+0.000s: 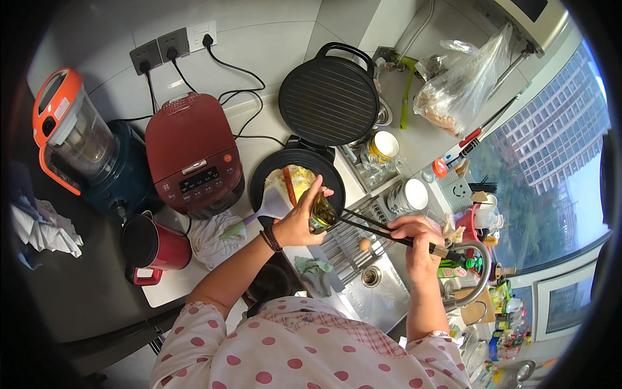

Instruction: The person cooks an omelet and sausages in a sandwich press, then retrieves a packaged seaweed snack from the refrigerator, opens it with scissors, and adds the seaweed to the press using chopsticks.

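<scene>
My left hand (296,221) holds a small container (320,219), its mouth showing dark green chopped food, over the near edge of an electric griddle. In my right hand (419,243) is a pair of black chopsticks (374,226), with their tips at the container's mouth. The griddle's round lower plate (257,187) bears an egg pancake (303,174), partly hidden by my left hand. A reddish-orange strip (290,187), perhaps sausage, lies across the pancake. A spatula (272,204) with a pale head and purple-green handle rests over the plate's near-left rim. The ridged griddle lid (329,102) stands open behind.
Left of the griddle stand a red rice cooker (192,146), a blender (87,141) and a red kettle (158,243). A white cloth (214,238) lies under the spatula handle. At right, a sink (374,301) has a rack (347,248) with an egg (364,244), near stacked bowls (410,194).
</scene>
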`<state>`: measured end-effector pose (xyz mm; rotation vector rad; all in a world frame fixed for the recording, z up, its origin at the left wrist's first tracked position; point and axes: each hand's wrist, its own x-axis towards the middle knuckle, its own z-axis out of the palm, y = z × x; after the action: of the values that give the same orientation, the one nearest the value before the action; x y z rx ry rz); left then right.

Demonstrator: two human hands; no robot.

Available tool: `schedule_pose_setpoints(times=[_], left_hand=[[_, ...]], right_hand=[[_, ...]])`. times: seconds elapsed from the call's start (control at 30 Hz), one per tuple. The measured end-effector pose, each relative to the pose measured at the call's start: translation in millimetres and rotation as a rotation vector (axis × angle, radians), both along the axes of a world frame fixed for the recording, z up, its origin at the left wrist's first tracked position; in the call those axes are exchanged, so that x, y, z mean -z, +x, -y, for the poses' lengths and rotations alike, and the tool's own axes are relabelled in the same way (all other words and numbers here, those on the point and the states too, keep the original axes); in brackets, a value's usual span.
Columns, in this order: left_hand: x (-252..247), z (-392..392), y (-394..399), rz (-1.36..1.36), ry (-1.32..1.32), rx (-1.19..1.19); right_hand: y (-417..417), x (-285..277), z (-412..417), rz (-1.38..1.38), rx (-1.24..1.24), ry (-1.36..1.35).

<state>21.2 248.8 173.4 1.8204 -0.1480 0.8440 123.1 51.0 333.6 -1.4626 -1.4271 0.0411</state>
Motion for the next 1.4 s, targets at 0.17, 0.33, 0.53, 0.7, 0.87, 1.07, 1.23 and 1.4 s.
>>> schedule_pose_setpoints(times=[0.17,0.33,0.53,0.7,0.87,1.07,1.23,1.4], left_hand=[[1,2,-1,-0.014,-0.056,0.098],[1,2,-4,-0.048,-0.094,0.156],[-1,5,-2,-0.039,-0.042,0.156],[1,6,-1,-0.055,-0.027,0.152],[5,7,1,-0.091,-0.032,0.171],[5,10,1,-0.106,-0.047,0.198],[6,10,0,-0.117,-0.025,0.190],[6,11,1,-0.125,-0.014,0.178]], right_hand=[[0,-1,2,-0.038,-0.033,-0.028],[11,-1,8,-0.062,-0.019,0.028],[10,8,9,-0.114,-0.041,0.004],[12,11,14,-0.123,-0.002,0.008],[13,12,15,-0.107,-0.009,0.018],[15,19,12,-0.132,-0.019,-0.005],[17,18,15,-0.247,-0.020,0.033],[14,24,7,-0.147,0.000,-0.036]])
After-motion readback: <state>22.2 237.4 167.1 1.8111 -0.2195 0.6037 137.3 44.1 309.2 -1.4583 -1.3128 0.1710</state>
